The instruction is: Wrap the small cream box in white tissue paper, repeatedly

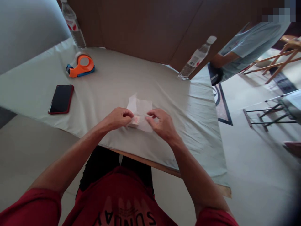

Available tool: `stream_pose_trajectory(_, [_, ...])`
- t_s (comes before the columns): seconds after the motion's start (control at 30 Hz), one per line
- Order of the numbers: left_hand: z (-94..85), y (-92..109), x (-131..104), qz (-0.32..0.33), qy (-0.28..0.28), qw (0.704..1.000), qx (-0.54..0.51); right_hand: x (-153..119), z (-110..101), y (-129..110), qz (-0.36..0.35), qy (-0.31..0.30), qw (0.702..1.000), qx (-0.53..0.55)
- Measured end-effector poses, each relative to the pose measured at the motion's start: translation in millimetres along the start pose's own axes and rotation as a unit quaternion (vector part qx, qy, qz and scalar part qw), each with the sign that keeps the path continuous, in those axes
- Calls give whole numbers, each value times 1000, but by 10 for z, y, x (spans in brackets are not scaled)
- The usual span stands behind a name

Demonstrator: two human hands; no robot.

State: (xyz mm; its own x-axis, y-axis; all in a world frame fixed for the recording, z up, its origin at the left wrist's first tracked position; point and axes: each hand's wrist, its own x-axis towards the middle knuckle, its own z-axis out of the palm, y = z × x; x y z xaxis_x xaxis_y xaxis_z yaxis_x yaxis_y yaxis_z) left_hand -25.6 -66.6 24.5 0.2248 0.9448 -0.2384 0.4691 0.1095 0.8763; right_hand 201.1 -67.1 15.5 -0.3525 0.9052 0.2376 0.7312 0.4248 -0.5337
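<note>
Left hand [120, 118] left of paper [144, 106], right hand [163, 123] right; fingers curled, grip unclear; box [134, 121] at paper's near edge.

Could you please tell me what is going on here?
Someone's left hand and right hand are at a white sheet on a cloth-covered table. A small pale block is at the sheet's near edge, by the left hand; whether either grip is closed is unclear. A phone and an orange tape dispenser are to the left.
</note>
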Motion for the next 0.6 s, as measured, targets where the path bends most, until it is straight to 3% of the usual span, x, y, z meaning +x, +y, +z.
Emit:
stream_pose_trajectory(0.07, [13,-36,-10,53,13,996,64,-120,-66,150,110,19,994,18])
stream_pose_trajectory(0.17, [63,-104,-22,115,31,986,120,-232,-53,213,188,-43,981,25])
stream_pose_trajectory(0.3, [141,-203,-24,177,78,958,211,-179,132,114,224,-75,971,27])
stream_pose_trajectory(0.43, [186,-288,-16,224,122,930,265,-95,313,94,229,-32,971,63])
stream_pose_trajectory(0.6, [189,-295,-23,254,105,918,286,-133,425,101,234,21,969,80])
